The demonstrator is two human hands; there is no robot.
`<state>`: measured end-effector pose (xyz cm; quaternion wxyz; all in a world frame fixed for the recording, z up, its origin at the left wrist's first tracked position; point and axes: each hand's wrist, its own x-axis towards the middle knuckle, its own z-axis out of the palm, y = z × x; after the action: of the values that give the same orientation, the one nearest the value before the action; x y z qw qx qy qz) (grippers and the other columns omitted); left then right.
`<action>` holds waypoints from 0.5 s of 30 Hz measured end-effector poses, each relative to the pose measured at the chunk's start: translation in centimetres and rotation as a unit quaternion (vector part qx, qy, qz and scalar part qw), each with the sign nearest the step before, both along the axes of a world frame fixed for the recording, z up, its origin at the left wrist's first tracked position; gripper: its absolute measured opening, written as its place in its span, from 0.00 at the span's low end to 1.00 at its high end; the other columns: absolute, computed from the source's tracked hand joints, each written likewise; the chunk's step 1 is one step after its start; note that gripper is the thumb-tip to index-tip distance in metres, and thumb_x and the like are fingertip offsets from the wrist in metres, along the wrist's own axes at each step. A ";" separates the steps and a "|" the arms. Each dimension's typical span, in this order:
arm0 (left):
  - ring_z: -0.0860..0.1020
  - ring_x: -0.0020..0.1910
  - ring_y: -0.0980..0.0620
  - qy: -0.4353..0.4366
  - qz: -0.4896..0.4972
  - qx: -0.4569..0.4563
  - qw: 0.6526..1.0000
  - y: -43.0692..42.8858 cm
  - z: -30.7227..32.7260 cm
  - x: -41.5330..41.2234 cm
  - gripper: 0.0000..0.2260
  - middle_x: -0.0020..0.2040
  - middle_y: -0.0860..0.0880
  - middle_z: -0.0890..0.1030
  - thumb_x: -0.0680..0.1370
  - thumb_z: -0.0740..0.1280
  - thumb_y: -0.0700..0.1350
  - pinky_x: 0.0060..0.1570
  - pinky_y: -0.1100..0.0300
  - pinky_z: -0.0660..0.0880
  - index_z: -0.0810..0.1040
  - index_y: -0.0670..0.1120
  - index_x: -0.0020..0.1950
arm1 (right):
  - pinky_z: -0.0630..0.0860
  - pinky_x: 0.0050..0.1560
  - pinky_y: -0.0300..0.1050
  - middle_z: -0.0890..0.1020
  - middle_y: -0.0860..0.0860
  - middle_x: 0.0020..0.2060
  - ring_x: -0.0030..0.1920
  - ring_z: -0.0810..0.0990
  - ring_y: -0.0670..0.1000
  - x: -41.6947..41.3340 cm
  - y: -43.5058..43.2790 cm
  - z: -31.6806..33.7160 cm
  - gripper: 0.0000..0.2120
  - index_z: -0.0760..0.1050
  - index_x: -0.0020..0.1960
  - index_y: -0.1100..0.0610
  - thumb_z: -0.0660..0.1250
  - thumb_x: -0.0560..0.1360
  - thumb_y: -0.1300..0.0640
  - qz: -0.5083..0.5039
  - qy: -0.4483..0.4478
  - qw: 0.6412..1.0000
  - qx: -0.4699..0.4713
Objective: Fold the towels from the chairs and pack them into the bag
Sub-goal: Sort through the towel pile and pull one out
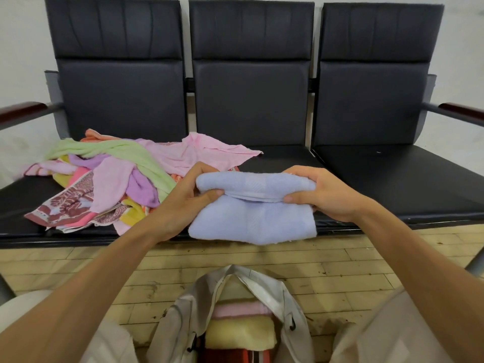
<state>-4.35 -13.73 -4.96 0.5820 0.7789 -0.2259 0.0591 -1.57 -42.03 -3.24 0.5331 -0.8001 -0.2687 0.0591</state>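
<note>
Left hand [183, 197] and right hand [320, 195] each pinched the blue towel [251, 221], folded, on middle seat [282, 158] front edge — towel pile [112, 174] at 10 o'clock, open bag [275, 289] at 6 on plank floor [340, 258].

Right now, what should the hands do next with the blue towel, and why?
Probably fold the raised top part down over the lower half. The left hand and right hand pinch that part at its ends, so the blue towel looks not fully folded. The open bag waits below, with folded towels already inside.
</note>
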 end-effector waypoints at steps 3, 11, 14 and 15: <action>0.78 0.45 0.58 0.017 -0.006 -0.056 0.998 -0.1 0.3 -0.4 0.08 0.45 0.55 0.79 0.77 0.66 0.40 0.41 0.64 0.76 0.71 0.45 0.55 | 0.81 0.51 0.46 0.83 0.53 0.54 0.55 0.82 0.52 -0.3 0.0 0.2 0.17 0.78 0.60 0.59 0.70 0.73 0.69 0.006 -0.016 0.999 0.033; 0.82 0.45 0.51 0.098 -0.029 -0.191 0.976 0.2 1.0 -0.4 0.11 0.46 0.49 0.83 0.70 0.71 0.36 0.38 0.58 0.80 0.83 0.51 0.47 | 0.80 0.52 0.48 0.82 0.58 0.56 0.57 0.81 0.57 -0.5 0.5 0.0 0.20 0.77 0.61 0.63 0.60 0.71 0.73 0.048 0.164 0.966 0.193; 0.81 0.42 0.52 0.118 -0.019 -0.174 0.977 0.5 0.9 -0.4 0.19 0.44 0.50 0.82 0.74 0.63 0.28 0.35 0.59 0.79 0.83 0.52 0.40 | 0.80 0.55 0.49 0.82 0.60 0.56 0.57 0.81 0.58 -0.5 0.5 0.3 0.17 0.76 0.62 0.65 0.61 0.77 0.58 0.067 0.227 0.951 0.197; 0.81 0.41 0.52 0.130 -0.019 -0.170 0.977 0.6 0.9 -0.3 0.20 0.43 0.51 0.82 0.74 0.61 0.27 0.34 0.59 0.79 0.83 0.51 0.40 | 0.80 0.54 0.48 0.82 0.59 0.56 0.57 0.81 0.57 -0.4 0.5 0.3 0.17 0.77 0.62 0.64 0.64 0.77 0.55 0.055 0.217 0.961 0.163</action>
<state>-4.67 -13.12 -4.08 0.7315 0.6651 -0.1494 -0.0165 -1.97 -41.50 -2.99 0.6980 -0.6541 -0.1959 0.2157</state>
